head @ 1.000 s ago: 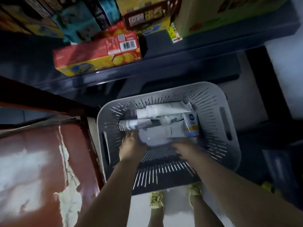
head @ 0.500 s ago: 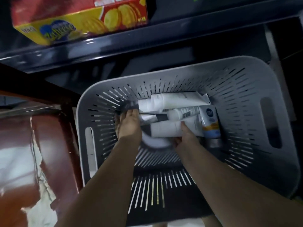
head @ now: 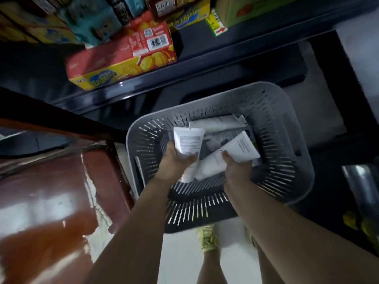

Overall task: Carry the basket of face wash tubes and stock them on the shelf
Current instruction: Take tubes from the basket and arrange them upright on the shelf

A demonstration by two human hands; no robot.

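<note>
A grey slotted basket [head: 287, 181] sits on the floor below a dark shelf [head: 205, 64]. My left hand [head: 174, 165] grips a white face wash tube [head: 187, 142], lifted over the basket with its flat end pointing up. My right hand [head: 235, 167] grips another white face wash tube [head: 235, 152], tilted up to the right. More white tubes [head: 215, 124] lie in the far part of the basket, partly hidden behind the two held ones.
A red and yellow biscuit box [head: 123, 58] lies on the dark shelf, with other boxes [head: 92, 21] stacked behind it. A reddish-brown surface [head: 51, 191] fills the left. My feet in yellow shoes [head: 207, 236] stand on a pale floor beneath the basket.
Both hands were reaching among the tubes at the basket's bottom. Now each has closed round a tube and raised it, and the camera has pulled back from the basket.
</note>
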